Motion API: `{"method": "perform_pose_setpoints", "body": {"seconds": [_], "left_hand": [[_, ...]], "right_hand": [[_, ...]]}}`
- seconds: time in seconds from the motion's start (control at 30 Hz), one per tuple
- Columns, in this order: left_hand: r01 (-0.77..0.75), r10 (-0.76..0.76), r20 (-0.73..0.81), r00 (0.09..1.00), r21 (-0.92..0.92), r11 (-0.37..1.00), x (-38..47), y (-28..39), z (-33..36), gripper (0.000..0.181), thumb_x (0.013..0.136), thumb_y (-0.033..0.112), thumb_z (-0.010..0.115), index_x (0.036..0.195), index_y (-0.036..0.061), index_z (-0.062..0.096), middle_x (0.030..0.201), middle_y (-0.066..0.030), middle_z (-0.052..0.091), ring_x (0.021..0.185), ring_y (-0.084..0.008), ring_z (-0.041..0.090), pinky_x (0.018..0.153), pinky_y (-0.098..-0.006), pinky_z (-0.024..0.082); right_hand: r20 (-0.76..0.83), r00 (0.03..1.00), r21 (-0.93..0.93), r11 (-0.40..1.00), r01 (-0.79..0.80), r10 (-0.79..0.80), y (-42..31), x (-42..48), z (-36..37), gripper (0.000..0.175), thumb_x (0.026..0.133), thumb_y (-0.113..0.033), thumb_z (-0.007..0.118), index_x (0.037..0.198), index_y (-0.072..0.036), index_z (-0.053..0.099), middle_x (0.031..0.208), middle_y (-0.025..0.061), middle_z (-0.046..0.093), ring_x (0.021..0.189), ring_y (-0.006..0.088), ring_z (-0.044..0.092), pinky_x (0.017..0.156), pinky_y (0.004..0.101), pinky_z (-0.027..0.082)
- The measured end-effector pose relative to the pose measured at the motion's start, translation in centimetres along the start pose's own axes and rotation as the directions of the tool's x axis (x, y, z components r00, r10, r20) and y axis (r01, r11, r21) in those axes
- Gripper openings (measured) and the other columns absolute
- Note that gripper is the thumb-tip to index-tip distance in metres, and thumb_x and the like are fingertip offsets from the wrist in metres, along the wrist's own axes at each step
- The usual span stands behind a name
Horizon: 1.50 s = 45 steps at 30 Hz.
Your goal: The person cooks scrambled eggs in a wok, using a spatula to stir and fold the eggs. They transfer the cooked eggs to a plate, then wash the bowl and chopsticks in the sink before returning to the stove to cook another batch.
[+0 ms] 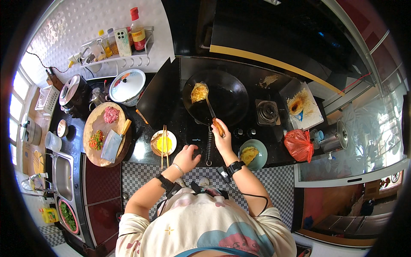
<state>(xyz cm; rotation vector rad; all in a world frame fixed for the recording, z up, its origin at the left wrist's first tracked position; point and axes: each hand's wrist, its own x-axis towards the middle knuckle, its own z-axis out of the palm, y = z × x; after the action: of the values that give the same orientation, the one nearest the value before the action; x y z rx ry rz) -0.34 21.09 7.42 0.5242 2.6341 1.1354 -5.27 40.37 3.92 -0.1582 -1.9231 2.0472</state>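
My right hand (222, 137) grips the wooden handle of a metal cooking spatula or ladle (210, 106). Its head lies under or against a piece of browned fried egg (199, 93) on the left side of a black wok (229, 93). Below that hand, the wok's dark wrapped handle (209, 147) points toward me. My left hand (187, 157) hovers by the counter edge, fingers apart and holding nothing. Left of it is a bowl (155, 143) of beaten yellow egg with chopsticks (164, 138) laid across. A pale green bowl (261, 158) with cooked egg stands right of my right forearm.
At left, a round chopping board (93, 120) bears a cleaver (112, 146), minced meat (111, 114) and chopped peppers (96, 140). A lidded enamel pot (127, 85) stands behind it. A gas burner (267, 112) and red plastic bag (298, 145) are at right, the sink (64, 176) far left.
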Motion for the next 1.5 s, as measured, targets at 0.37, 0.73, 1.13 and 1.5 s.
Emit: {"method": "perform_pose_setpoints", "body": {"seconds": [0.37,0.73,1.13,1.5], "left_hand": [[0.002,-0.001,-0.014,1.000,0.005,1.000,-0.2,-0.3,0.2,0.037,0.082,0.023,0.067,0.111,0.0043,0.055,0.098,-0.0180,0.059,0.084,-0.0331,0.063,0.073,-0.0397,0.052],[0.012,-0.012,-0.020,1.000,0.012,1.000,-0.5,-0.4,0.2,0.038,0.082,0.024,0.067,0.112,0.0038,0.055,0.098,-0.0183,0.059,0.085,-0.0338,0.062,0.073,-0.0401,0.052],[-0.012,0.014,-0.038,0.999,0.041,0.999,-0.9,-0.7,0.1,0.037,0.082,0.024,0.067,0.111,0.0041,0.055,0.098,-0.0185,0.059,0.082,-0.0341,0.062,0.072,-0.0404,0.052],[-0.039,0.041,-0.035,0.999,0.054,0.998,-1.3,-0.6,-0.2,0.036,0.082,0.024,0.067,0.111,0.0052,0.055,0.095,-0.0169,0.057,0.081,-0.0322,0.062,0.070,-0.0408,0.051]], "right_hand": [[0.001,1.000,-0.012,1.000,0.009,-0.009,0.0,-0.2,0.2,0.034,0.091,-0.013,0.062,0.123,-0.001,0.056,0.113,0.0087,0.064,0.102,0.0142,0.060,0.090,0.0264,0.046],[0.000,1.000,-0.024,0.999,0.023,-0.023,0.0,-0.3,0.3,0.034,0.091,-0.013,0.062,0.123,-0.002,0.057,0.113,0.0085,0.064,0.101,0.0139,0.060,0.088,0.0260,0.047],[-0.013,1.000,0.032,0.999,-0.025,0.025,0.6,-0.4,0.4,0.036,0.091,-0.014,0.063,0.124,-0.002,0.056,0.112,0.0080,0.064,0.099,0.0131,0.060,0.086,0.0252,0.047],[-0.003,0.910,0.723,0.630,-0.284,0.414,0.8,1.0,-2.8,0.039,0.093,-0.021,0.056,0.128,-0.007,0.049,0.121,0.0106,0.060,0.115,0.0251,0.056,0.100,0.0368,0.043]]}}
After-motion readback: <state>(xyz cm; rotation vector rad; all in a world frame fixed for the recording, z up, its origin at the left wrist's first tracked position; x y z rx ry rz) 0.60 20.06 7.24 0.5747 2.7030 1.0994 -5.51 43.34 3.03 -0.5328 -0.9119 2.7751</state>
